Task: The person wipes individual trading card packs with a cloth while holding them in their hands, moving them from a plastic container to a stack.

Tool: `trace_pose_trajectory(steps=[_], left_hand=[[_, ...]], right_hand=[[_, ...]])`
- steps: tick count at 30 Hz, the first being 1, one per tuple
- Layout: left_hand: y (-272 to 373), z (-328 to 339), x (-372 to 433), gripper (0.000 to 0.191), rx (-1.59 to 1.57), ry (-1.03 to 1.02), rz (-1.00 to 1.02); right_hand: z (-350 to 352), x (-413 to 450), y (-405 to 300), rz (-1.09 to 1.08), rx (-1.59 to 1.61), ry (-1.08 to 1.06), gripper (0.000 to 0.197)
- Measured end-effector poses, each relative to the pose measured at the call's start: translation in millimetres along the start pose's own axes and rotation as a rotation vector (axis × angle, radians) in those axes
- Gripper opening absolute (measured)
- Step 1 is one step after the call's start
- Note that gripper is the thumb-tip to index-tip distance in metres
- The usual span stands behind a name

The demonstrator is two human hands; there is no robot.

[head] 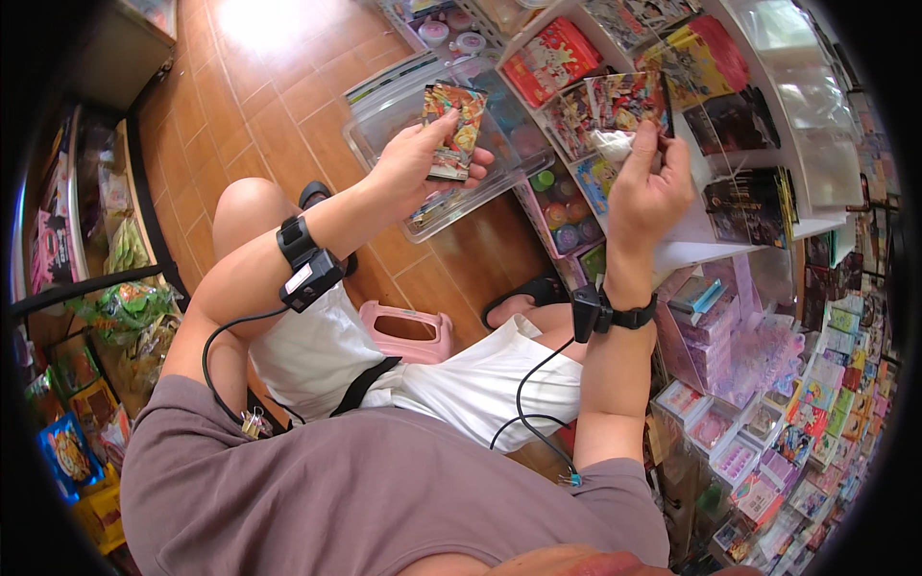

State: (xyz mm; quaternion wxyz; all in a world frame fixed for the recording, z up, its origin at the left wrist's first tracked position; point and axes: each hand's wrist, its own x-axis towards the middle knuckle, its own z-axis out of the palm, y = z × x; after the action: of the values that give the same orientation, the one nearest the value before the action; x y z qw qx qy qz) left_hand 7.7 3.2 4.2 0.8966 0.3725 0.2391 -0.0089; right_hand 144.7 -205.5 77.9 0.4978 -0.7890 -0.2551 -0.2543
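My left hand (414, 155) holds a colourful foil card pack (464, 133), with the thumb over its front and the fingers behind. Beneath that hand is a clear plastic bin (382, 155) with some flat packs inside. At the white display rack, my right hand (648, 183) pinches the lower edge of a similar foil pack (627, 97); whether more packs sit behind it I cannot tell. A crumpled white piece (612, 142), of unclear material, shows beside the right fingers. Further foil packs (569, 119) stand in the compartment just left of that hand.
Red packs (551, 61), yellow packs (688, 61) and dark packs (749, 205) fill other rack compartments. Small lidded tubs (565, 209) sit below. A pink plastic stool (410, 345) stands between my legs. Boxed goods (763, 417) line the right; bagged snacks (72, 453) the left.
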Motion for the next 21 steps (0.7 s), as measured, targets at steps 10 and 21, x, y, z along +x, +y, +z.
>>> trace_pose_trajectory(steps=[10,21], left_hand=[[0,-5,0,0.046,-0.058,0.053,-0.055],[4,15,-8,0.040,0.052,-0.064,-0.061]], right_hand=[[5,-2,3,0.076,-0.086,-0.064,0.043],[9,-13,-5,0.118,0.296,-0.171,0.025]])
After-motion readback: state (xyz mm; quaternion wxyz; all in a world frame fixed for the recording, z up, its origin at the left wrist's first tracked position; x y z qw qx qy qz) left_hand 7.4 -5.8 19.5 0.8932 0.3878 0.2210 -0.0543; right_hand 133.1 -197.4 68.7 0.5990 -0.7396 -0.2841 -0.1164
